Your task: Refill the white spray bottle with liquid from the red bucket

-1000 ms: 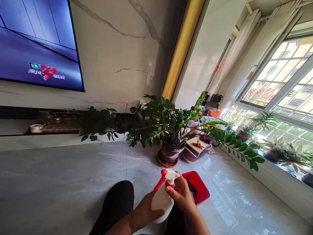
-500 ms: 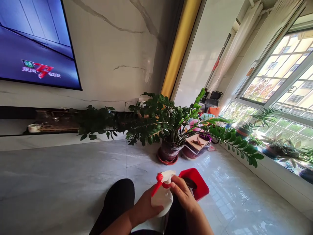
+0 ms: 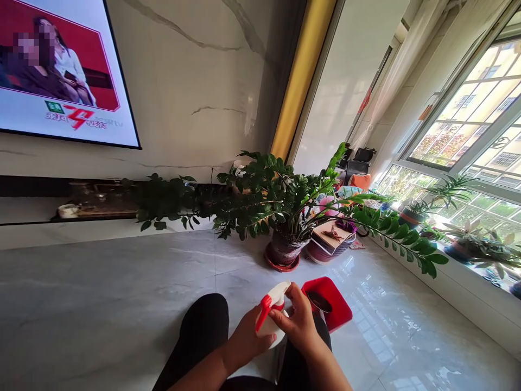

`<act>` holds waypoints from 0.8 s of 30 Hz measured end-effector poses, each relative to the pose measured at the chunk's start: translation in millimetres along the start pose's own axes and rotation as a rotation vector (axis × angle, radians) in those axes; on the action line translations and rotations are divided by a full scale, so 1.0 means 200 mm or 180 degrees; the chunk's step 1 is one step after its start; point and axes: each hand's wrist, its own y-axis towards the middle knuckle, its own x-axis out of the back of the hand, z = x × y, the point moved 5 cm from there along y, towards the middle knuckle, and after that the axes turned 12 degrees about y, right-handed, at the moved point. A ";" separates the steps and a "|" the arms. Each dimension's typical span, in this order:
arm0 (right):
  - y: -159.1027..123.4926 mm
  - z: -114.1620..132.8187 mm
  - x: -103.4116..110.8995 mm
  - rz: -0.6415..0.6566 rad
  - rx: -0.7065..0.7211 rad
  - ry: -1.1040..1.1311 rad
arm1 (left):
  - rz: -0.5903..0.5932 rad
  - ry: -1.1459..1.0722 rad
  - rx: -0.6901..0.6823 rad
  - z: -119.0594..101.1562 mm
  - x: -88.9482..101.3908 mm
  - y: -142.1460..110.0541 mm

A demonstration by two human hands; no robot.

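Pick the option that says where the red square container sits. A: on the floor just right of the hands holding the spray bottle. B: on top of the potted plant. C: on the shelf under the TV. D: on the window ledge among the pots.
A: the red container lies on the glossy floor just right of the right hand, which with the left hand holds the spray bottle.

Both forearms meet low in front, left hand (image 3: 248, 342) and right hand (image 3: 299, 323) curled (grip closed).
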 end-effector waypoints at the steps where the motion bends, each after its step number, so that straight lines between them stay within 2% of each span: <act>1: -0.01 -0.01 -0.01 -0.0113 0.0010 -0.0025 | -0.0042 0.0006 -0.0029 0.01 0.00 0.00; 4: -0.01 0.00 -0.02 -0.0116 -0.0066 0.0003 | -0.0076 -0.0174 -0.0069 0.01 0.00 -0.01; 8: 0.00 0.05 -0.03 0.0788 -0.0502 0.0398 | -0.0040 -0.0349 -0.0157 -0.01 0.01 -0.03; 9: 0.00 0.06 -0.02 0.0893 -0.0532 0.0447 | -0.0038 -0.0342 -0.0197 -0.01 0.01 -0.03; 11: 0.00 0.05 -0.01 0.0748 -0.0427 0.0349 | 0.0005 -0.0283 -0.0240 0.00 0.00 -0.02; 15: 0.00 0.00 0.01 -0.0100 -0.0140 -0.0196 | 0.0072 -0.0247 -0.0184 0.04 -0.01 -0.01; 17: 0.01 0.01 -0.01 0.0023 -0.0210 -0.0130 | 0.0045 -0.0284 -0.0198 0.05 -0.01 -0.01; 20: 0.01 0.04 -0.04 0.0726 -0.0423 0.0375 | -0.0096 -0.0162 -0.0117 0.06 0.00 -0.01; 22: 0.01 0.05 -0.02 0.0715 -0.0445 0.0453 | -0.0122 -0.0032 -0.0018 0.06 0.01 -0.01; 24: 0.01 0.02 0.01 0.0423 -0.0395 0.0187 | -0.0100 -0.0010 0.0037 0.05 0.01 -0.02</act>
